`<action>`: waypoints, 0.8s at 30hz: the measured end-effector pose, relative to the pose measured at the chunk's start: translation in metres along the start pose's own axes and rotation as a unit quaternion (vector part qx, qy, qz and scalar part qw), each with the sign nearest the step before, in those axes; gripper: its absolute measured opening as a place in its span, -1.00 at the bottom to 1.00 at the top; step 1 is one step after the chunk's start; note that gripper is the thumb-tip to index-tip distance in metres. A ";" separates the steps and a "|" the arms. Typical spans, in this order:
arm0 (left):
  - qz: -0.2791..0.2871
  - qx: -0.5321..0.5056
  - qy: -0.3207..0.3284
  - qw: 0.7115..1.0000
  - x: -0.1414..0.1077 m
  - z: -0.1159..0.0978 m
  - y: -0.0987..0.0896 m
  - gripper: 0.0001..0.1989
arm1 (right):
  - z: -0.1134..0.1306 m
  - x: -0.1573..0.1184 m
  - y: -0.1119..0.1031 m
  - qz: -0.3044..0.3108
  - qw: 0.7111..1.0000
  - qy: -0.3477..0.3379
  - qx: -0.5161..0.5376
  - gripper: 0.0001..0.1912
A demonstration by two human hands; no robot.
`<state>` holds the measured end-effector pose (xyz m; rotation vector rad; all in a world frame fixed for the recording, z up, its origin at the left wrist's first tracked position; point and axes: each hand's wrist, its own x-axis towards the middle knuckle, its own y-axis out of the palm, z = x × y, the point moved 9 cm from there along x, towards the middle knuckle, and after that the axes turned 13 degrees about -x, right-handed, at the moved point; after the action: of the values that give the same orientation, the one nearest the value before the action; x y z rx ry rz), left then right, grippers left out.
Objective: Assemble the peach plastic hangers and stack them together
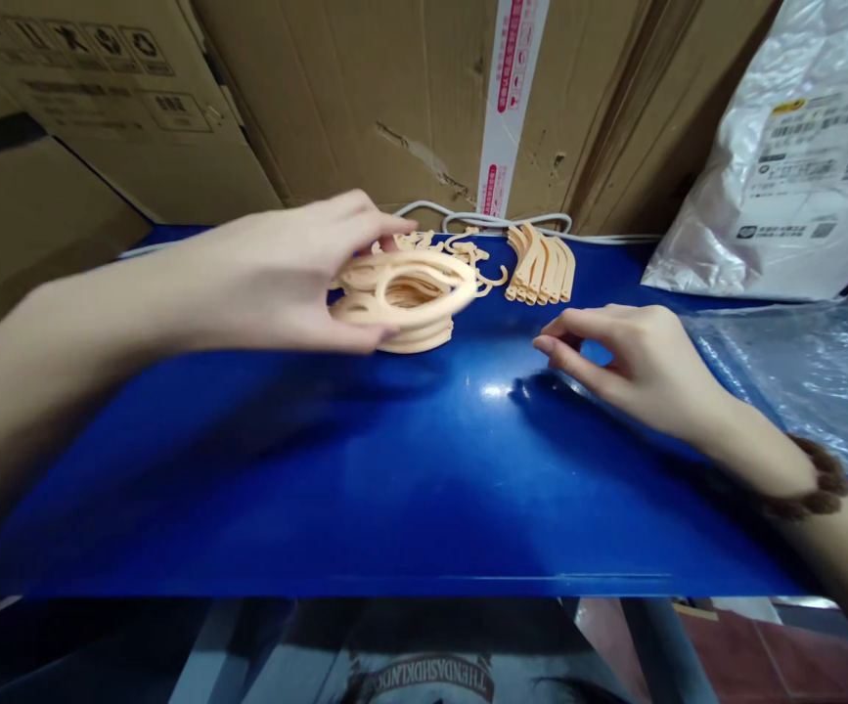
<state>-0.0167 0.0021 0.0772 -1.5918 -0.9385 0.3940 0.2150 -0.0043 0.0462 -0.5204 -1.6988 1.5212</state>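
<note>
My left hand (313,274) is closed on a cream plastic piece (424,313) with an oval opening, which looks like part of a folding hanger. It is held over a stack of similar curved pieces (416,340), and my fingers hide its left end. Behind it lies a loose heap of small cream hooks (471,249). My right hand (629,357) hovers above the blue table, with thumb and forefinger tips pinched together and nothing visible between them. Just beyond those fingertips sits a row of curved cream plastic arms (539,264).
Cardboard boxes (365,88) stand along the back of the blue table (365,508). A white cable (600,237) runs in front of them. At the right are a white plastic mailing bag (761,196) with a label and clear plastic film (797,362).
</note>
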 end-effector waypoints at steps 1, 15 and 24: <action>-0.001 -0.005 -0.015 1.000 0.004 0.012 -0.002 -0.12 | 0.002 0.000 0.002 0.004 1.000 -0.007 -0.002 -0.64; 0.166 -0.099 -0.150 0.970 0.030 0.079 0.034 0.10 | 0.013 -0.003 0.014 0.031 0.996 -0.077 -0.018 -0.61; 0.242 -0.099 -0.086 0.961 0.041 0.048 0.055 0.06 | 0.012 -0.001 0.023 0.045 0.996 -0.071 0.027 -0.65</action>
<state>-0.0055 0.0656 0.0236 -1.9982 -0.7234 0.8098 0.2022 -0.0085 0.0243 -0.4768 -1.7565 1.6982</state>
